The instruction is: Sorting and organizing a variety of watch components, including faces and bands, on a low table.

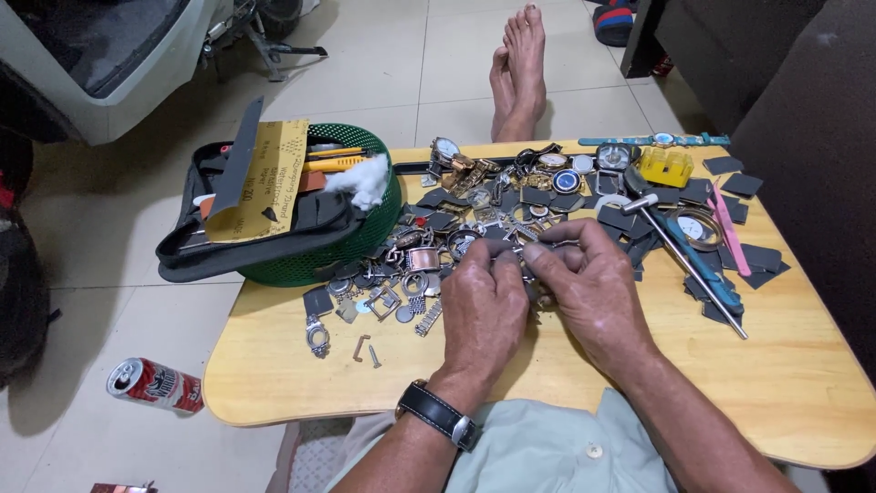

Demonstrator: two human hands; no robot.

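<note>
My left hand [484, 306] and my right hand [589, 288] meet over the middle of a low wooden table [785, 383]. Between their fingertips they pinch a small metal watch part [520, 258], mostly hidden by the fingers. A black-strapped wristwatch [440, 415] sits on my left wrist. Just beyond the hands lies a heap of watch parts [474, 215]: cases, dials, bracelet links, dark square pads. Loose metal links and pins [365, 347] lie to the left of my left hand.
A green basket [365, 242] holding a black pouch, yellow card and white cotton stands at the table's left. A long metal tool [684, 265], pink tweezers [730, 228] and a yellow box [666, 166] lie right. A can [155, 385] lies on the tile floor. My bare feet [518, 68] stretch beyond.
</note>
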